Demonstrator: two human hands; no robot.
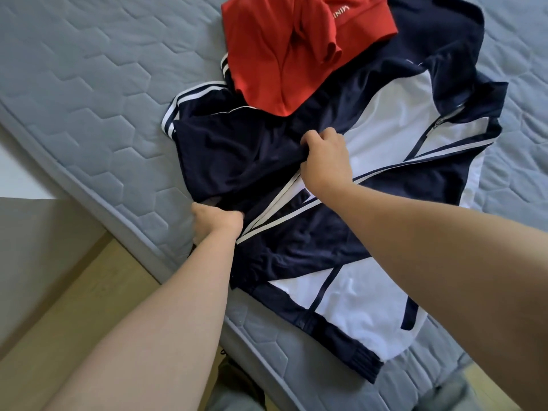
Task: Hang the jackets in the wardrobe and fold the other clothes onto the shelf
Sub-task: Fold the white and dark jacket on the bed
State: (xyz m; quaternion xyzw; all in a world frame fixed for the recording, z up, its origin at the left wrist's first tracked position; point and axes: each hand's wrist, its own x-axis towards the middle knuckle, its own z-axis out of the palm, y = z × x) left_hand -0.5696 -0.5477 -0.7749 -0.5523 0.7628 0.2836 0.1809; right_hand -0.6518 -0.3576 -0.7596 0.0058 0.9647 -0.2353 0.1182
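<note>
A navy and white track jacket (382, 114) with white stripes lies spread on the grey quilted mattress (89, 84). On its left part lies a dark navy garment (237, 149) with white side stripes. My left hand (215, 219) grips that garment's near edge by the mattress side. My right hand (324, 160) pinches a fold of the same dark fabric near the jacket's zip. A red garment (275, 54) with white lettering lies bunched on the jacket's far end.
The mattress edge (124, 209) runs diagonally from upper left to bottom centre. Beyond it on the left are a pale wooden floor (74, 292) and a grey wall or panel (38, 241). Bare mattress stretches to the far left and right.
</note>
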